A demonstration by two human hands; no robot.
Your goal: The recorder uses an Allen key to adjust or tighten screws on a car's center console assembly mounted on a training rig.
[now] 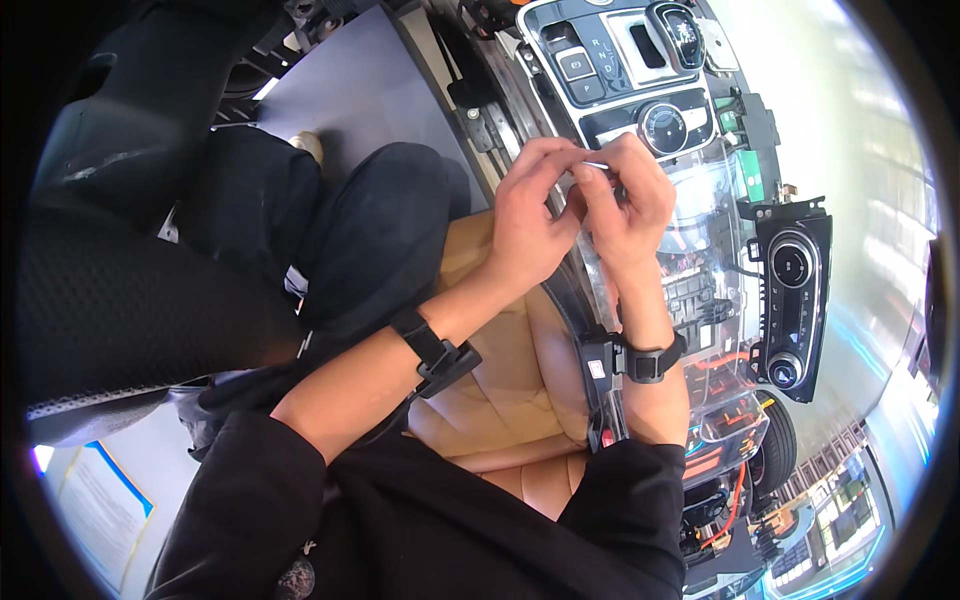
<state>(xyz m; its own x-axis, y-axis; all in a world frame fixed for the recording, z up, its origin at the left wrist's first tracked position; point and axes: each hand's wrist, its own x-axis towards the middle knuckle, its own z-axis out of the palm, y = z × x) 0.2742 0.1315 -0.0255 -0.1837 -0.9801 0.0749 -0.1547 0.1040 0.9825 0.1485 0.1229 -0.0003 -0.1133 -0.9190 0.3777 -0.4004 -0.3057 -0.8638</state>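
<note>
My left hand [530, 215] and my right hand [630, 205] meet at the fingertips, just in front of a gear selector panel [612, 78] with silver trim. Both are closed, thumbs and forefingers pinched together. A small pale sliver [596, 165] shows between the fingertips, too little of it to name. The panel carries a gear lever [677, 38], a round knob [663, 127] and several buttons. Neither hand visibly presses on it. A black strap with a small box [437, 358] circles my left wrist, and another strap [650, 362] my right.
A tan leather seat [490, 370] lies under my arms. On the right runs a transparent cover [700, 230] over wiring and parts. Beyond it stands a black control panel [792, 290] with two knobs. A tyre [775, 440] and orange cables [735, 505] show at lower right.
</note>
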